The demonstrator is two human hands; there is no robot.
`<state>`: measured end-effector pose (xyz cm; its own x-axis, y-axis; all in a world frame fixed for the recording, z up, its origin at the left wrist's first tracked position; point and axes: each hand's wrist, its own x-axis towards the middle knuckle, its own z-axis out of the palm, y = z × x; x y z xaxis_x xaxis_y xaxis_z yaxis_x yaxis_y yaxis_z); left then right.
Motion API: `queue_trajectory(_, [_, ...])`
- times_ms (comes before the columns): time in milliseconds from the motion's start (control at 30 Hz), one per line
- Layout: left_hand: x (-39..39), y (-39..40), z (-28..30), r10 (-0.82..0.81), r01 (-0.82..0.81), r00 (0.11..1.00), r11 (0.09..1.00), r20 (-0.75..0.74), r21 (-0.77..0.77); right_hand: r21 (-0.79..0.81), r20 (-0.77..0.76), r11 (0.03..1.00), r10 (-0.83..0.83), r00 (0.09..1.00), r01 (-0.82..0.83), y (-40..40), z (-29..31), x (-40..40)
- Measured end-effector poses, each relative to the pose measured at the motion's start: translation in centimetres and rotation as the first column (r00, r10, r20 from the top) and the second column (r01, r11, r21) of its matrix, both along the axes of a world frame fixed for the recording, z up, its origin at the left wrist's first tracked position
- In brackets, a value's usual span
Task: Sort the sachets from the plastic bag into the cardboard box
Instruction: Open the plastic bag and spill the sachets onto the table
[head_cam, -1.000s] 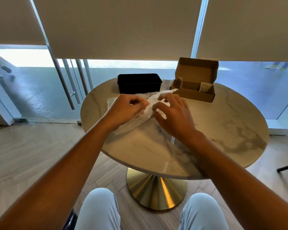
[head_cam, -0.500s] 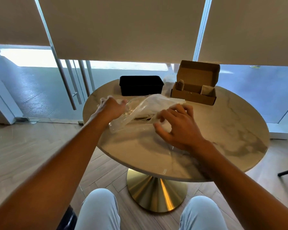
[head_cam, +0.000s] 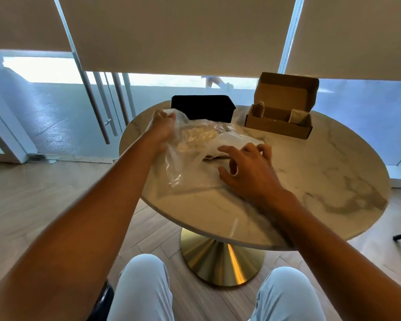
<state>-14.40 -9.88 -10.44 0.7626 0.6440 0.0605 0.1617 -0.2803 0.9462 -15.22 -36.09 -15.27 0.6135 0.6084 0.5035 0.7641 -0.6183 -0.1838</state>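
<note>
A clear plastic bag [head_cam: 190, 158] lies on the round marble table [head_cam: 310, 181], with pale sachets [head_cam: 199, 136] showing through it. My left hand [head_cam: 161, 126] grips the bag's far left edge and holds it lifted. My right hand [head_cam: 245, 167] hovers at the bag's right side with fingers spread and loosely curled, fingertips at the plastic; whether it holds anything I cannot tell. The open cardboard box [head_cam: 279, 123] stands at the table's back right, lid up, with dividers inside.
A black rectangular container [head_cam: 203, 107] stands at the table's far edge, just behind the bag. Glass doors and lowered blinds lie beyond. My knees [head_cam: 146, 288] are below the near table edge, by the gold pedestal [head_cam: 220, 258].
My left hand has pulled the bag's edge up and to the left, spreading the bag open. My right hand has slid to the right side of the bag.
</note>
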Motion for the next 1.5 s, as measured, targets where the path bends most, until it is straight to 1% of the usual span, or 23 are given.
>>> queue_trajectory(67, [0.3, -0.4, 1.2, -0.055, 0.071, 0.987, 0.992, 0.152, -0.104, -0.006, 0.018, 1.0, -0.005, 1.0, 0.005, 0.2, -0.2, 0.3])
queue_trajectory(133, [0.0, -0.8, 2.3, -0.118, 0.188, 0.936, 0.964, 0.33, -0.188, 0.009, 0.055, 1.0, -0.005, 0.998, 0.005, 0.6, -0.5, 0.4])
queue_trajectory(200, [-0.1, -0.4, 2.8, -0.123, 0.232, 0.904, 0.946, 0.41, -0.228, 0.035, 0.072, 0.999, -0.019, 0.997, 0.017, 1.0, -0.8, 0.6])
queue_trajectory(267, [-0.7, -0.4, 2.4, -0.124, 0.229, 0.937, 0.923, 0.325, -0.308, 0.052, 0.086, 0.998, -0.042, 0.995, 0.038, 1.2, -1.0, 0.6])
queue_trajectory(333, [-1.2, -0.4, 1.5, -0.209, 0.282, 0.956, 0.849, 0.205, -0.447, 0.048, 0.068, 0.998, -0.053, 0.996, 0.05, 1.3, -1.0, 0.5])
queue_trajectory(367, [-1.3, -0.4, 1.2, -0.237, 0.294, 0.955, 0.826, 0.177, -0.48, 0.043, 0.046, 0.998, -0.053, 0.998, 0.051, 1.4, -0.9, 0.5])
queue_trajectory(433, [-1.2, -0.1, 0.9, -0.261, 0.324, 0.945, 0.827, 0.198, -0.459, 0.035, 0.005, 0.999, -0.032, 0.999, 0.032, 1.4, -0.9, 0.5])
queue_trajectory(467, [-1.1, -0.1, 1.1, -0.274, 0.376, 0.92, 0.815, 0.279, -0.441, 0.04, -0.006, 0.999, -0.02, 1.0, 0.02, 1.5, -0.9, 0.5])
queue_trajectory(567, [-1.2, -0.2, 2.8, -0.325, 0.573, 0.781, 0.713, 0.533, -0.405, 0.069, -0.035, 0.997, 0.024, 0.999, -0.021, 1.6, -1.1, 0.5])
queue_trajectory(633, [-1.1, -0.3, 3.9, -0.328, 0.646, 0.709, 0.658, 0.624, -0.387, 0.1, -0.041, 0.994, 0.053, 0.998, -0.049, 1.8, -1.4, 0.7])
queue_trajectory(667, [-1.0, -0.5, 4.3, -0.339, 0.657, 0.696, 0.658, 0.633, -0.369, 0.116, -0.044, 0.992, 0.064, 0.997, -0.058, 1.9, -1.5, 0.8])
queue_trajectory(767, [-1.0, -1.0, 5.3, -0.402, 0.665, 0.68, 0.689, 0.613, -0.286, 0.141, -0.081, 0.986, 0.099, 0.992, -0.087, 2.0, -1.7, 1.1])
queue_trajectory(867, [-1.2, -1.3, 5.7, -0.339, 0.65, 0.689, 0.681, 0.641, -0.338, 0.15, -0.091, 0.983, 0.122, 0.988, -0.107, 2.2, -2.1, 1.5])
queue_trajectory(900, [-1.1, -1.5, 5.7, -0.318, 0.613, 0.722, 0.707, 0.615, -0.354, 0.149, -0.075, 0.982, 0.128, 0.989, -0.116, 2.2, -2.2, 1.6])
queue_trajectory(1000, [-1.2, -2.1, 4.3, -0.296, 0.439, 0.875, 0.82, 0.383, -0.368, 0.169, -0.1, 0.977, 0.145, 0.984, -0.126, 1.9, -1.9, 1.3])
queue_trajectory(1033, [-1.4, -2.0, 3.5, -0.279, 0.387, 0.912, 0.829, 0.3, -0.405, 0.177, -0.132, 0.976, 0.15, 0.98, -0.125, 1.7, -1.7, 1.0])
queue_trajectory(1100, [-1.7, -1.3, 2.0, -0.273, 0.353, 0.933, 0.818, 0.234, -0.454, 0.188, -0.189, 0.972, 0.177, 0.966, -0.142, 1.2, -1.2, 0.5])
queue_trajectory(1167, [-2.0, -0.4, 1.1, -0.286, 0.359, 0.932, 0.807, 0.222, -0.469, 0.249, -0.226, 0.954, 0.222, 0.949, -0.164, 0.7, -0.8, 0.2])
queue_trajectory(1233, [-2.3, 0.1, 0.9, -0.271, 0.34, 0.94, 0.806, 0.208, -0.485, 0.391, -0.188, 0.908, 0.238, 0.953, -0.15, 0.1, -0.5, 0.1])
queue_trajectory(1300, [-2.4, 0.2, 0.8, -0.227, 0.296, 0.954, 0.808, 0.195, -0.509, 0.508, -0.078, 0.856, 0.16, 0.984, -0.098, -0.2, -0.5, 0.7])
queue_trajectory(1333, [-2.5, -0.1, 0.9, -0.202, 0.282, 0.957, 0.81, 0.207, -0.513, 0.537, -0.059, 0.842, 0.101, 0.993, -0.054, -0.3, -0.4, 1.3])
queue_trajectory(1400, [-2.5, -0.3, 1.0, -0.142, 0.247, 0.962, 0.813, 0.232, -0.527, 0.566, -0.126, 0.822, 0.011, 0.992, 0.063, -0.2, -0.4, 2.4])
queue_trajectory(1500, [-2.2, -0.8, 1.7, -0.136, 0.281, 0.944, 0.812, 0.302, -0.512, 0.562, -0.292, 0.816, 0.043, 0.955, 0.135, -0.1, 0.1, 3.6])
